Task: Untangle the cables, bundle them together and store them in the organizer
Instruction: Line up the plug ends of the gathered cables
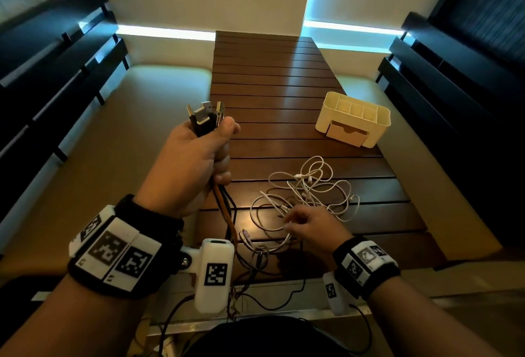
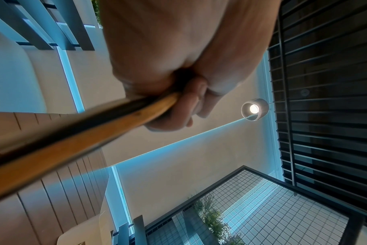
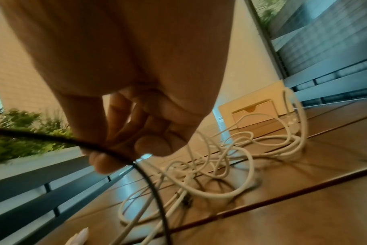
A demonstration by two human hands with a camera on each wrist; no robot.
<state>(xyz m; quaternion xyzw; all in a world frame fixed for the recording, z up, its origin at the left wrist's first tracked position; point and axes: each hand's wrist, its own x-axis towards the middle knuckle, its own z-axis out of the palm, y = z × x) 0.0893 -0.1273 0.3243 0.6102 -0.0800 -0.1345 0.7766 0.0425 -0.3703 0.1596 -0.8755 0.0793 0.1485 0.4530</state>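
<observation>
The left hand (image 1: 187,163) clenches black and orange cables (image 1: 227,214) below their plugs while the right hand (image 1: 309,226) pinches one black cable (image 3: 124,157); pulling could tighten the white tangle (image 1: 306,197) beside it.

- The head view is dim and warm; the dark benches at both sides sink into near black.
- Cold blue-white daylight glows in strips along the far wall and floor.
- A soft glare patch lies on the slatted wooden table (image 1: 272,95), with a second bright spot beside the white cables (image 1: 306,194).
- Wide-angle distortion bends the straight lines outward at the edges of every view.
- In the left wrist view a round ceiling lamp (image 2: 254,108) burns bright; the orange cable (image 2: 77,140) close to the lens is smeared and out of focus.
- The right wrist view is motion-blurred: the black cable (image 3: 149,182), the plants and the cream organizer (image 3: 256,112) are all soft.
</observation>
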